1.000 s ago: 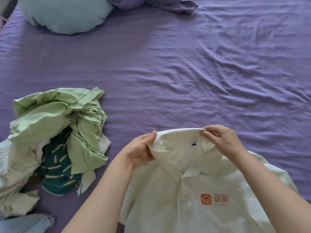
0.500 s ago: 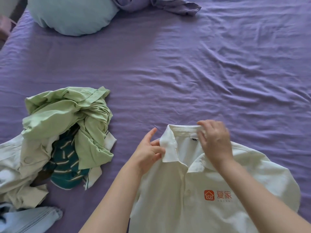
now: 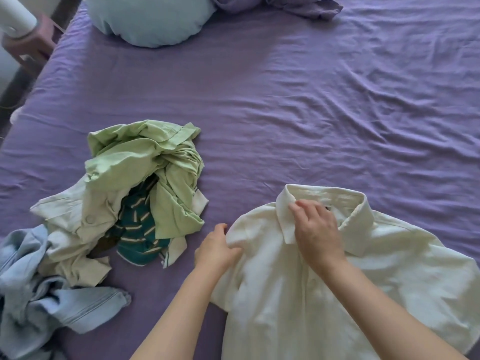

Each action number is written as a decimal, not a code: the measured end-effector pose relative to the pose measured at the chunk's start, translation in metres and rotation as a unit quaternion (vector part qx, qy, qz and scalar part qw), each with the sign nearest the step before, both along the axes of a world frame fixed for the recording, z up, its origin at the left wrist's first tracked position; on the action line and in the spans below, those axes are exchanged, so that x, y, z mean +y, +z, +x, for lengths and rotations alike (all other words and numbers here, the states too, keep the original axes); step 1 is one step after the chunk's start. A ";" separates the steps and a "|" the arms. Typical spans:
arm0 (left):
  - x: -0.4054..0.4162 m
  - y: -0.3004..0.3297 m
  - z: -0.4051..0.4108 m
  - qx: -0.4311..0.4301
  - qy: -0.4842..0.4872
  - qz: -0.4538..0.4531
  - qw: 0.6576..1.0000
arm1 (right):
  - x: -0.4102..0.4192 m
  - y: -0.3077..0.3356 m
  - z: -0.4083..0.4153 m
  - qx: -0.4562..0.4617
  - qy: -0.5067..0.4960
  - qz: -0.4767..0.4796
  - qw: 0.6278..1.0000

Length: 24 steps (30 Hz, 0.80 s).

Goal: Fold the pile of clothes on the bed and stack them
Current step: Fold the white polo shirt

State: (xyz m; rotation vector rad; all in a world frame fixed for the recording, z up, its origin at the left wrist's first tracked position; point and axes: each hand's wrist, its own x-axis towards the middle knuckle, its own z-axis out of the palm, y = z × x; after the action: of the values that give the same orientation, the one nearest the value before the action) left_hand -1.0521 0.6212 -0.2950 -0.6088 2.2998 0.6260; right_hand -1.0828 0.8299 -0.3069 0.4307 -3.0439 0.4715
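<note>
A cream short-sleeved polo shirt with a stand-up collar (image 3: pixel 363 281) is laid front-up on the bed covered by a wrinkled purple sheet (image 3: pixel 285 113), at the near right of the view, its collar pointed away from the person. The right hand (image 3: pixel 315 232) is placed over the collar opening and placket, knuckles up, with the fingers (image 3: pixel 298 207) bent down onto the left collar flap; whether the cloth is pinched or only pressed cannot be told from this angle. The left hand (image 3: pixel 217 249) is set at the shirt's left shoulder, where a small ridge of cream fabric is gathered against its curled fingers (the thumb side lies toward the bare sheet).

To the left, well apart from the shirt, the unfolded pile is heaped: a crumpled light green garment (image 3: pixel 145 162) on top, a dark green knit with pale stripes (image 3: pixel 137 235) beneath it, a rumpled off-white buttoned garment (image 3: pixel 70 229) to their left, and a pale blue denim piece (image 3: pixel 39 302) at the near left edge.

At the far end of the bed a pale blue round pillow (image 3: pixel 153 20) is seen, with a bunched purple cloth (image 3: pixel 293 5) just beside it. Beyond the bed's left edge a white rounded object on a brown stand (image 3: pixel 19 24) is partly in view.
</note>
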 end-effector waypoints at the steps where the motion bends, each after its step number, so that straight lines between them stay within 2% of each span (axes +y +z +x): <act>1: -0.004 0.000 0.003 -0.009 -0.004 0.006 1.000 | -0.005 -0.002 0.008 0.021 0.077 0.008 0.997; 3: -0.014 -0.001 0.006 0.024 -0.002 0.025 0.999 | -0.011 -0.007 0.020 0.000 0.195 0.053 0.979; 4: -0.019 -0.001 0.006 0.048 0.013 0.059 0.997 | -0.011 -0.010 0.022 -0.045 0.208 0.092 0.973; 7: -0.035 0.005 0.004 0.106 0.035 0.134 0.985 | 0.000 -0.020 0.019 -0.181 0.138 0.182 0.957; 9: -0.044 0.007 0.000 0.118 -0.019 0.092 0.989 | 0.000 -0.025 0.019 -0.210 0.124 0.198 0.950; 11: -0.054 0.010 0.001 0.082 -0.076 0.048 0.993 | -0.010 -0.027 0.024 -0.221 0.125 0.189 0.949; 15: -0.077 0.013 0.015 -0.062 -0.164 0.035 0.984 | -0.021 -0.029 0.025 -0.247 0.099 0.203 0.942; 17: -0.092 0.018 0.020 -0.052 -0.138 0.045 0.988 | -0.026 -0.024 0.023 -0.256 0.095 0.232 0.934; 19: -0.105 0.022 0.023 -0.009 -0.047 0.124 0.991 | -0.036 -0.016 0.024 -0.236 0.090 0.252 0.934; 21: -0.112 0.028 0.025 0.025 0.014 0.198 0.980 | -0.053 -0.007 0.025 -0.167 0.092 0.217 0.957; 23: -0.118 0.030 0.028 0.050 0.033 0.230 0.971 | -0.073 0.000 0.021 -0.094 0.097 0.090 0.987; 24: -0.120 0.030 0.029 0.065 0.034 0.237 0.969 | -0.083 0.002 0.017 -0.086 0.096 0.027 0.991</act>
State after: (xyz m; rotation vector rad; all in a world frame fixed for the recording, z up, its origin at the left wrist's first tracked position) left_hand -1.0228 0.5015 -0.2648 -0.4255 2.1365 1.2334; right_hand -1.0656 0.7465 -0.3051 0.7265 -3.2020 0.4556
